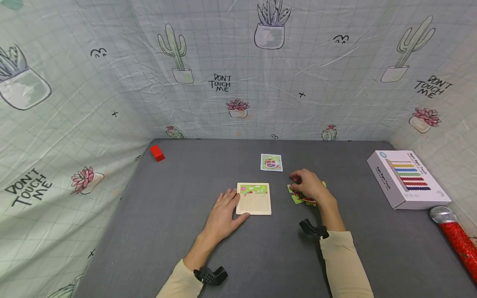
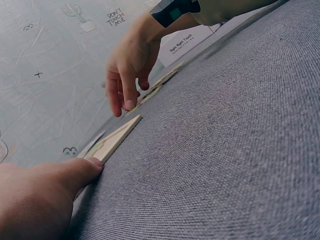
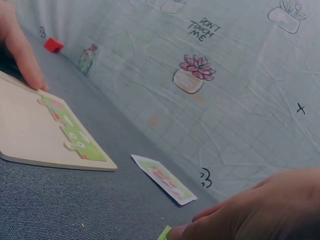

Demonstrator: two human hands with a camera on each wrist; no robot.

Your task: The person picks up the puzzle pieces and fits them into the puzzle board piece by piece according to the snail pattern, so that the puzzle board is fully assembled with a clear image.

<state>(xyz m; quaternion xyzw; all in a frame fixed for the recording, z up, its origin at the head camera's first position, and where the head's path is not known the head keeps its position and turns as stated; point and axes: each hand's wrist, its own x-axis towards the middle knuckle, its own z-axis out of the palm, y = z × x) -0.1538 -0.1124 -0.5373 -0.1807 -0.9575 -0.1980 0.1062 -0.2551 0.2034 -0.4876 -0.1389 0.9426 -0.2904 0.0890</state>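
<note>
A light wooden puzzle tray [image 1: 254,206] lies on the table, its far part filled with joined green picture pieces [image 1: 254,189]. My left hand [image 1: 222,215] rests along the tray's left side, fingers straight and thumb at the near left corner. To the right, my right hand [image 1: 310,185] reaches down over a loose group of green puzzle pieces [image 1: 297,199], fingers bent downward, a gap showing between thumb and forefinger. One green piece [image 3: 165,233] shows right at its fingertips in the right wrist view. The hand hides part of the group.
A square picture card [image 1: 271,162] lies beyond the tray. At the far left sits a red block [image 1: 157,153]. A white box [image 1: 410,180] stands on the right, with a red glittery microphone [image 1: 456,240] near it. A printed cloth [image 1: 238,70] hangs behind the table.
</note>
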